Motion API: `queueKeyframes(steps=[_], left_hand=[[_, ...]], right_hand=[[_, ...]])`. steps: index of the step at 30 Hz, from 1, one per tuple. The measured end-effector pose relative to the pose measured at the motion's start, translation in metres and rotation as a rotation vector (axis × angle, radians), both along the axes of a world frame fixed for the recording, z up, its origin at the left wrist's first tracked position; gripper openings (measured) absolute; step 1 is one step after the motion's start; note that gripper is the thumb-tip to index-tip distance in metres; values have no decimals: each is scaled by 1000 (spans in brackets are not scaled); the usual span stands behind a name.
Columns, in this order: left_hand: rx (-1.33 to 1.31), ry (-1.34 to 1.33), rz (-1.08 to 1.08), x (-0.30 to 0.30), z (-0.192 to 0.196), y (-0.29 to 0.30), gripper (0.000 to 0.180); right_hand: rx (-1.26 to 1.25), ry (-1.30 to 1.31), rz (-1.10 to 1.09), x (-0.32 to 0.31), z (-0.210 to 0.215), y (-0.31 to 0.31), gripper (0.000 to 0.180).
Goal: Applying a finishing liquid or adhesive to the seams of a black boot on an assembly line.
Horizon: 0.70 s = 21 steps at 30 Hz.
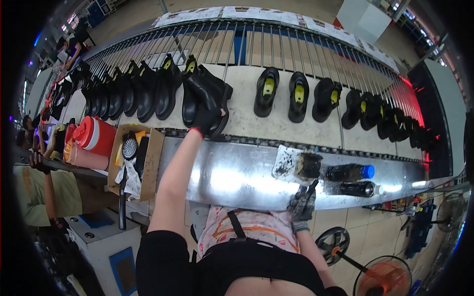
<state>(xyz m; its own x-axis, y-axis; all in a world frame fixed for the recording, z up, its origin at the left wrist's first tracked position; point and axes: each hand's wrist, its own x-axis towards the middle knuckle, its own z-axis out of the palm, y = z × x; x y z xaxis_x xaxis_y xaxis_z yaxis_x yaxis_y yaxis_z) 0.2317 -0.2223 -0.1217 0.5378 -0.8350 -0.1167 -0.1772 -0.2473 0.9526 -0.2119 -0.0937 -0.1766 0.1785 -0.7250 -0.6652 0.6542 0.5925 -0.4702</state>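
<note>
Gloved hands at a boot conveyor

The left hand (206, 118) clenches a tall black leather boot (203, 91) on the belt; the right hand (302, 204) grips a small dark brush (312, 186) by the desk's (232, 172) black-stained pad (286, 162).

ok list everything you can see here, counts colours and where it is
boot in hand: one, black, on the conveyor under the left hand
other boots: a long row, too many to count exactly, black with yellow insoles, along the conveyor
conveyor: one, pale belt, across the middle
metal shelf: one, shiny silver, in front of the conveyor
cardboard box: one, brown, holding a round brush and rags, left of the shelf
jug: one, red and white, far left
bottles: two, dark, lying on the shelf at right
fans: two, lower right floor
left hand: black glove, gripping the boot
right hand: stained glove, holding a brush on the shelf
</note>
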Motion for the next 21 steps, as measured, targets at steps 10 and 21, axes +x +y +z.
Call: queueKeyframes(steps=[10,21], left_hand=[[229,-658,-158,-99,38,180,91],[-417,576,-35,-101,16,144,52]], right_hand=[[-350,331,-98,15,-1,0,21],[-449,418,145,12,41,28,45]])
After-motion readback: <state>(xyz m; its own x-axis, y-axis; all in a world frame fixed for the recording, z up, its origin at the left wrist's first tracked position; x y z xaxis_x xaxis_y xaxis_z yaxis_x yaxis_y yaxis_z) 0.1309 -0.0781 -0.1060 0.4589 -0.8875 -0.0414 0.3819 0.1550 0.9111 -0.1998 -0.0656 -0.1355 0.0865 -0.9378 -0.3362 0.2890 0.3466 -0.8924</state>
